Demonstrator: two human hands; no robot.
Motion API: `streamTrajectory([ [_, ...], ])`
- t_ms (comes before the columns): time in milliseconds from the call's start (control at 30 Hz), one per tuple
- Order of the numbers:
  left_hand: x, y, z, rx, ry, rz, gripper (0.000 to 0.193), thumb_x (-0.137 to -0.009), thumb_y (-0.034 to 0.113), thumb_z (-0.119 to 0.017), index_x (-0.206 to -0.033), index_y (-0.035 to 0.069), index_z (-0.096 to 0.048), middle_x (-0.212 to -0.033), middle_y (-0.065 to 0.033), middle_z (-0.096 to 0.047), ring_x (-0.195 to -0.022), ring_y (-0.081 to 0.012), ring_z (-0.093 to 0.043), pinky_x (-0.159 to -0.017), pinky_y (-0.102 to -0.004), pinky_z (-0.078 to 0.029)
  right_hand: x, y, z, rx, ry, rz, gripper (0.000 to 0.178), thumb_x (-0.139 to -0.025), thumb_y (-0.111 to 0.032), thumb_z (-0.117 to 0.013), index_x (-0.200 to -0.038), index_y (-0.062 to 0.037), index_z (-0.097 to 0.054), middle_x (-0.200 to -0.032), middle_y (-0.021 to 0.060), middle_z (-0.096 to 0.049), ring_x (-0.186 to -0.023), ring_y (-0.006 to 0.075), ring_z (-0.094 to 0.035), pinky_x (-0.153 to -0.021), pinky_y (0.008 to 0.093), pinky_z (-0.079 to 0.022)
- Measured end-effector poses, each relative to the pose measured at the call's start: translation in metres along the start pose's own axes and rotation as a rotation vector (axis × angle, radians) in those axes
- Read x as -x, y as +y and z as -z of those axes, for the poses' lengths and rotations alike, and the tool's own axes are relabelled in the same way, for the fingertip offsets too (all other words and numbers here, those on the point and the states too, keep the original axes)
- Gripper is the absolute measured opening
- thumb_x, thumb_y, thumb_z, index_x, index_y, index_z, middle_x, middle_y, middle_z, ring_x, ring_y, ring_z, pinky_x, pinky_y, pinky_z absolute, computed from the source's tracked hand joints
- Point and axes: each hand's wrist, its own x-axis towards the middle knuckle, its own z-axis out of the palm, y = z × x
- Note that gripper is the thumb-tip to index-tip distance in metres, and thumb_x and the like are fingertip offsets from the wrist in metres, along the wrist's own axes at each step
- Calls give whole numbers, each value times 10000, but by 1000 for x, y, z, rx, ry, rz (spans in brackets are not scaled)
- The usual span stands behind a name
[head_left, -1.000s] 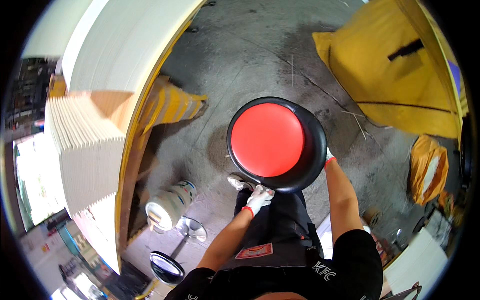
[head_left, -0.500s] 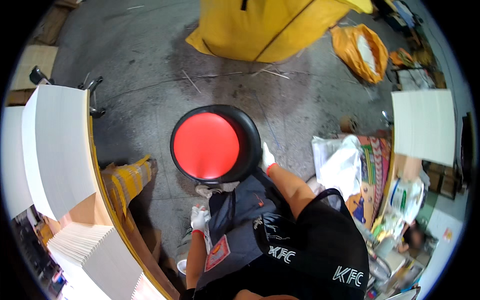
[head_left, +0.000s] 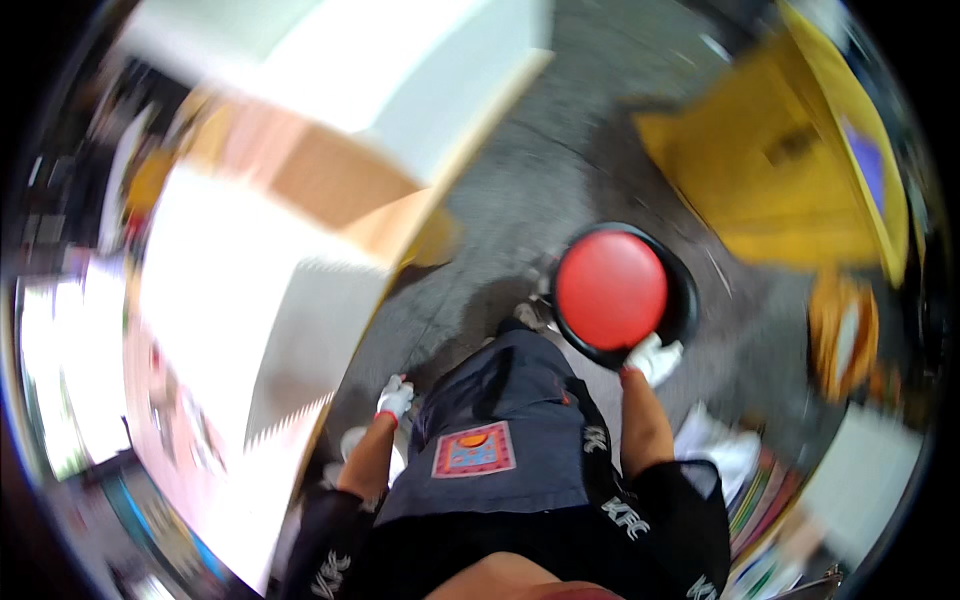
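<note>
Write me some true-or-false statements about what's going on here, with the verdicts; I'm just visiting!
1. The left hand and right hand wear white gloves. True.
2. The left hand rests on the round stool. False: it hangs apart from the stool; the right hand is at the stool's near edge.
3. The stool's seat is blue. False: it is red, with a black surround.
4. A large yellow bag is at the picture's upper right. True.
5. An orange sack lies below the yellow bag in the picture. True.
</note>
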Motion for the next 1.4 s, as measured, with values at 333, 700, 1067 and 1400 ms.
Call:
streamTrajectory([
  [333,44,-70,-95,75,240,-56,633,-866,391,-637,-1417,96,-538,-1394,-185,-594,-1320,-350,-540,-1094,-397,-425,-82,-39,-48,578,-729,824,566,-1013,-337,-538,-1465,-7,-452,-1464,199,-511,-1342,346,-497,-1145,413,-372],
  [700,-4,-108,-492,369,-27,389,846,-787,502,-755,-1486,117,-474,-1439,-159,-566,-1335,-315,-533,-1081,-426,-443,-39,-298,-143,763,-1189,1655,486,-1012,-300,-528,-1407,-17,-520,-1392,189,-573,-1282,334,-550,-1108,401,-404],
  [1067,89,87,-591,970,-224,276,952,-687,456,-851,-1475,124,-433,-1322,-192,-627,-1176,-391,-621,-945,-467,-507,-16,-405,-162,1198,-965,1933,419,-1011,-263,-517,-1350,-28,-587,-1321,179,-635,-1222,321,-602,-1071,388,-435],
  [1400,78,47,-599,1024,-236,214,916,-659,440,-881,-1429,160,-471,-1259,-123,-649,-1174,-297,-607,-1009,-428,-465,38,-324,-167,839,-1411,2122,330,-1013,-210,-524,-1270,-40,-645,-1272,137,-671,-1207,275,-614,-1057,351,-437],
])
